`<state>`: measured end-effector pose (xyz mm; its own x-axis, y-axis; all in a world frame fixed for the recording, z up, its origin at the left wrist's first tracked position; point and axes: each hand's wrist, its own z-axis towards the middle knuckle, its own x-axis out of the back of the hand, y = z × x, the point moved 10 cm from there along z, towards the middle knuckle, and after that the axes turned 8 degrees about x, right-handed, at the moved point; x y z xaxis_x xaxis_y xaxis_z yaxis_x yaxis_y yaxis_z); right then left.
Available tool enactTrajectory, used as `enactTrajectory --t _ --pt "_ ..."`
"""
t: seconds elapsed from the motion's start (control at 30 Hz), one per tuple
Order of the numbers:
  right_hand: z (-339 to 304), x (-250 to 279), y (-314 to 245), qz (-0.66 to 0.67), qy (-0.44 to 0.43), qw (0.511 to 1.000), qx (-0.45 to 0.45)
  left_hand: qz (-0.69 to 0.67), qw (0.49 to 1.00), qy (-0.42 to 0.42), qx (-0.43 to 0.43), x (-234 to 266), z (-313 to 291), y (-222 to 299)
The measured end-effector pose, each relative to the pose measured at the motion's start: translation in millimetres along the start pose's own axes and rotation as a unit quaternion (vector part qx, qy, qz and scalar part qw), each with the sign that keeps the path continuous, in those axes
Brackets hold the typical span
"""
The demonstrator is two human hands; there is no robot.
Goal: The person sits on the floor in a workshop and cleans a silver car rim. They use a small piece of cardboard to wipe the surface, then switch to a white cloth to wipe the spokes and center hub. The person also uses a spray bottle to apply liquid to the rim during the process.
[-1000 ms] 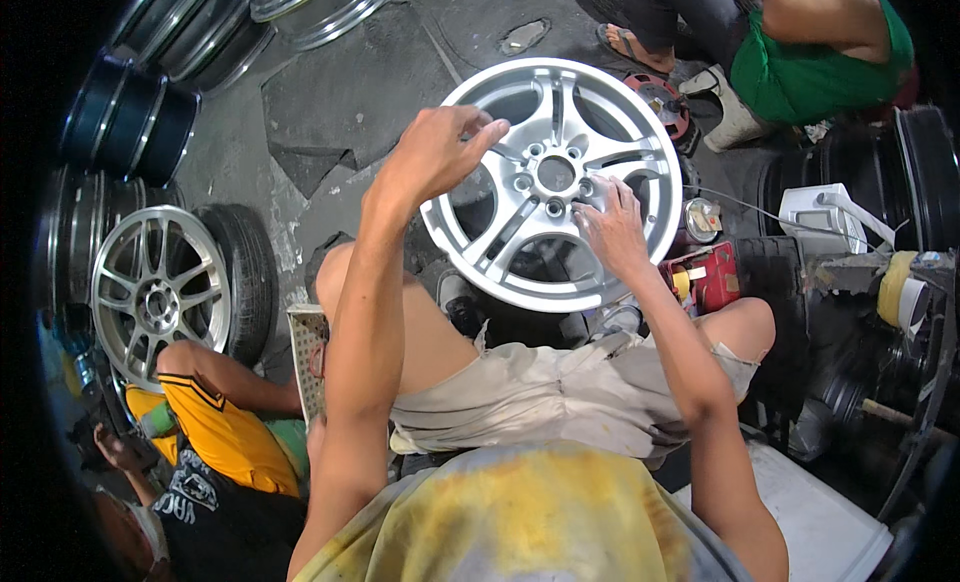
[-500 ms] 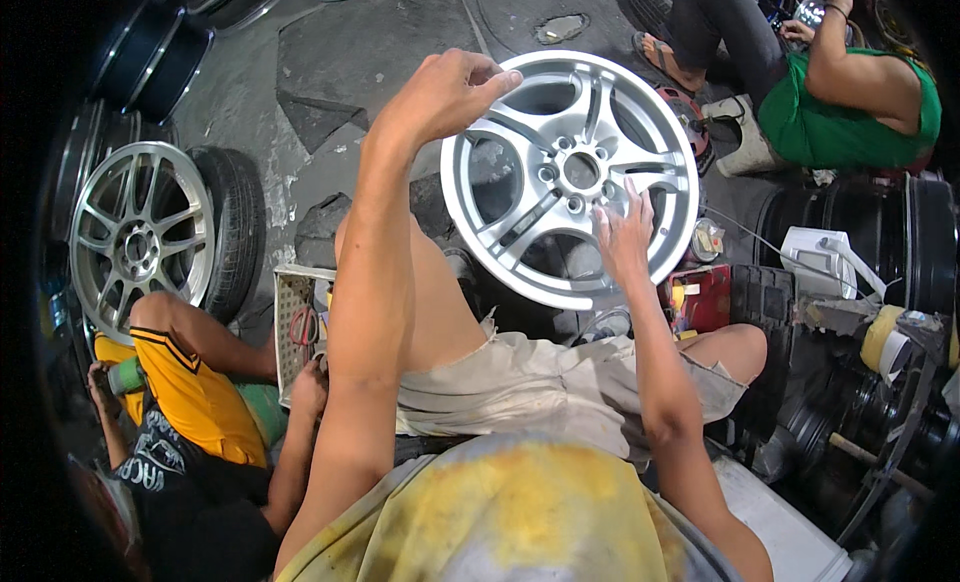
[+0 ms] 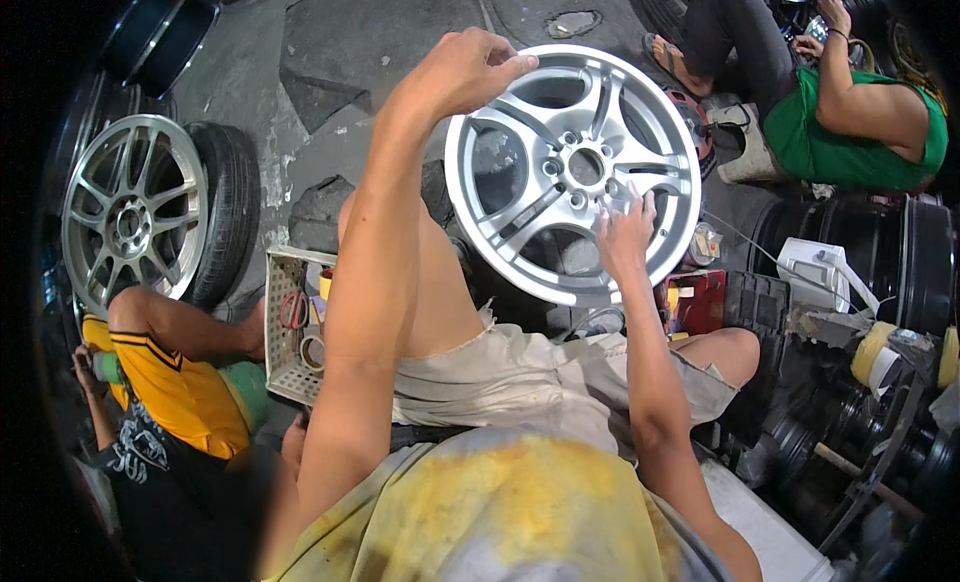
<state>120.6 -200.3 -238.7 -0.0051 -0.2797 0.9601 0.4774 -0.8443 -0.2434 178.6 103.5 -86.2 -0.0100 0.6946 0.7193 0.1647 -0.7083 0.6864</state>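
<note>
A silver alloy wheel rim (image 3: 470, 208) with paired spokes lies in front of me, above my lap. At its upper left edge, my left hand (image 3: 474, 74) is closed round the lip, the thumb on the face and the other fingers partly hidden behind. My right hand (image 3: 627, 238) rests on the lower right spokes near the hub, fingers stretched and spread, with whitish dust on the fingertips. Beneath the rim, what supports it is mostly hidden.
A beige basket (image 3: 285, 378) with scissors and tape rolls stands left of my leg. A co-worker in yellow shorts (image 3: 190, 397) sits lower left, below another silver wheel (image 3: 132, 222) and a tire (image 3: 222, 207). A person in green (image 3: 850, 132) sits upper right. Dark rims (image 3: 870, 247) are stacked at right.
My left hand has shifted slightly up and right at the rim's edge. My right hand stays on the spokes. The co-worker's hand at left has drawn back from the basket.
</note>
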Motion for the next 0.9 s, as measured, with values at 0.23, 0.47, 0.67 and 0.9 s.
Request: enactTrajectory --t 0.23,0.47,0.67,0.9 --pt "14.5 75.5 56.3 0.148 0.147 0.977 -0.054 -0.018 0.999 -0.041 0.002 -9.8 2.7 8.7" --pt "-111.2 163.2 233.8 0.096 0.098 0.974 -0.183 -0.022 0.999 -0.039 0.025 -20.9 11.2 18.7" --pt "-140.0 145.1 246.3 0.073 -0.16 0.978 -0.11 0.023 0.999 -0.016 -0.019 -36.1 13.3 39.0" --pt "-141.9 89.5 263.8 0.12 -0.232 0.964 -0.047 -0.008 0.996 0.029 -0.083 -19.7 -65.4 103.2"
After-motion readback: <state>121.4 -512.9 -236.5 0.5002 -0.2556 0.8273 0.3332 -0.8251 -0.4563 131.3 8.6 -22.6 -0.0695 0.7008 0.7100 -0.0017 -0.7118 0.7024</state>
